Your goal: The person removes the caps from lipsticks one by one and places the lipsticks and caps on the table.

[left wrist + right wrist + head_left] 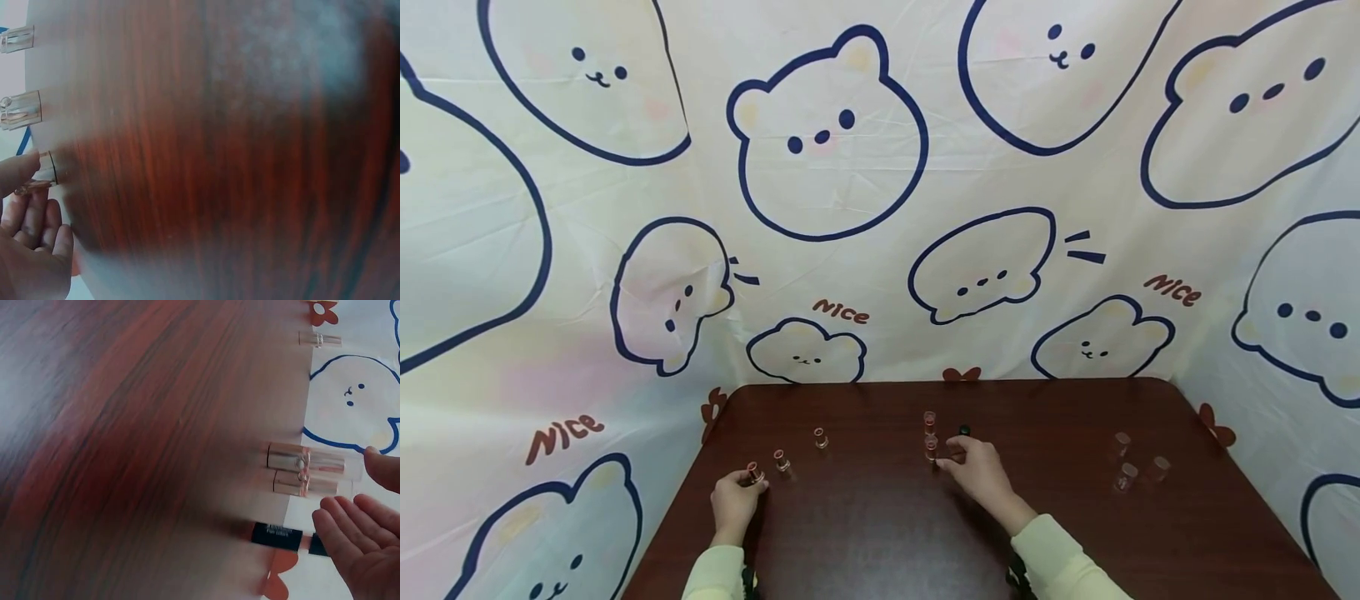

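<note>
Pinching one small tube, the left hand is near another tube.

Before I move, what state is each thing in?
Held tube: uncapped, pinched by left grip.
Two other left tubes: uncapped, upright.
Near middle tube: upright, appears capped; right grip close by, contact unclear.
Far middle tube: upright, appears capped.
Black tube: upright, partly hidden by right grip.
Three clear caps: off any tube, set apart at right.
</note>
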### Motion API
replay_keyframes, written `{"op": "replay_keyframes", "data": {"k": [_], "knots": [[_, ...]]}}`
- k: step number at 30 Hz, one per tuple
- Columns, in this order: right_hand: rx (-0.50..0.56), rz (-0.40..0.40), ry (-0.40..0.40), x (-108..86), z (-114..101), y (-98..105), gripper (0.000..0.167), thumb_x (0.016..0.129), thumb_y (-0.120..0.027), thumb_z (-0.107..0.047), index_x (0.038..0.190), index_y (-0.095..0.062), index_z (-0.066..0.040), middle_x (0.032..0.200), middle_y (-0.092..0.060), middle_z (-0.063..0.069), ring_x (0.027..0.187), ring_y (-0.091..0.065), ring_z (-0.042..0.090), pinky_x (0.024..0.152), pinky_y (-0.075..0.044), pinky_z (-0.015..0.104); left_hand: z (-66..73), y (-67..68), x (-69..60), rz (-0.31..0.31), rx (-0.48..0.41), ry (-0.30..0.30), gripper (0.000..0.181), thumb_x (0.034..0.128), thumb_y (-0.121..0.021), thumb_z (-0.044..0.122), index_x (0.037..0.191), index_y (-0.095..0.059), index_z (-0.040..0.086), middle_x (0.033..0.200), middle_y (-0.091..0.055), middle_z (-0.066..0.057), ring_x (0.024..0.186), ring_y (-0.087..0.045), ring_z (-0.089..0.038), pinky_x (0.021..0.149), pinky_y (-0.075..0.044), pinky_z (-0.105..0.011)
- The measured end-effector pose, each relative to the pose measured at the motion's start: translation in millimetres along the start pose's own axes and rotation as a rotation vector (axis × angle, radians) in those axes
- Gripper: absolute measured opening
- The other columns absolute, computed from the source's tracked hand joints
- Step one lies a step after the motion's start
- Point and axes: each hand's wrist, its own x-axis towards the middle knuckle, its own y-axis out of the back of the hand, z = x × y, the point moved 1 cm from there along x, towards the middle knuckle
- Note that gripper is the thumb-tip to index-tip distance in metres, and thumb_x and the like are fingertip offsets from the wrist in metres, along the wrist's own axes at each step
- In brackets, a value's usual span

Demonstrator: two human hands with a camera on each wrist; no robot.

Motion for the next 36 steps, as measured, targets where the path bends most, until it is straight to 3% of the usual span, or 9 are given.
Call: {"op": "replay_keyframes", "data": {"k": [8,14,18,23,30,36], "knots": [[-0.061,0.003,-0.033,8.8,-7,-17,0.032,0.082,-0.079,-0.018,0.108,-0.068,-0.002,0.099,-0.069,0.009,0.084,-0.066,0.021,0.067,-0.054,0.038,0.9,-0.5,-0.4,-0.004,-0.003,-0.011,0.025,0.0817,-0.075,0.002,0.101,-0.068,-0.011,0.092,-0.068,-0.024,0.087,-0.062,-0.040,0.071,-0.050,-0.050],[-0.055,-0.003,-0.025,16.0,-9,-21,0.025,0.084,-0.078,-0.017,0.103,-0.069,-0.002,0.082,-0.068,0.004,0.062,-0.060,0.011,0.057,-0.051,0.032,1.2,-1.2,0.0,-0.014,-0.002,-0.013,0.024,0.0825,-0.075,0.003,0.102,-0.068,-0.010,0.093,-0.068,-0.024,0.085,-0.062,-0.039,0.067,-0.051,-0.048],[-0.061,-0.005,-0.011,19.5,-9,-23,0.025,0.084,-0.077,-0.016,0.102,-0.068,-0.001,0.075,-0.067,0.003,0.056,-0.058,0.008,0.055,-0.051,0.031,3.2,-1.8,0.3,-0.010,-0.007,-0.013,0.024,0.0826,-0.075,0.003,0.102,-0.069,-0.008,0.093,-0.068,-0.023,0.085,-0.063,-0.038,0.067,-0.051,-0.047],[-0.083,-0.003,0.000,23.5,-7,-26,0.020,0.083,-0.077,-0.013,0.097,-0.068,-0.002,0.072,-0.065,0.002,0.058,-0.059,0.011,0.054,-0.050,0.031,4.9,-1.3,0.7,-0.007,-0.001,-0.022,0.024,0.0825,-0.075,0.003,0.102,-0.068,-0.009,0.092,-0.067,-0.023,0.086,-0.062,-0.039,0.065,-0.051,-0.046],[-0.136,0.002,-0.022,26.6,-7,-29,0.016,0.083,-0.078,-0.012,0.095,-0.070,-0.003,0.083,-0.068,0.006,0.068,-0.063,0.017,0.057,-0.051,0.033,3.9,-0.4,0.8,-0.027,0.007,-0.013,0.025,0.0841,-0.073,0.003,0.105,-0.066,-0.010,0.097,-0.066,-0.026,0.090,-0.061,-0.041,0.073,-0.049,-0.052],[-0.171,-0.023,-0.039,26.1,-11,-31,0.016,0.085,-0.076,-0.012,0.096,-0.069,-0.002,0.083,-0.068,0.008,0.066,-0.062,0.017,0.055,-0.051,0.034,1.4,1.1,-0.5,-0.036,0.009,-0.006,0.026,0.0843,-0.072,0.003,0.106,-0.065,-0.010,0.097,-0.066,-0.026,0.089,-0.060,-0.041,0.072,-0.050,-0.052]]}}
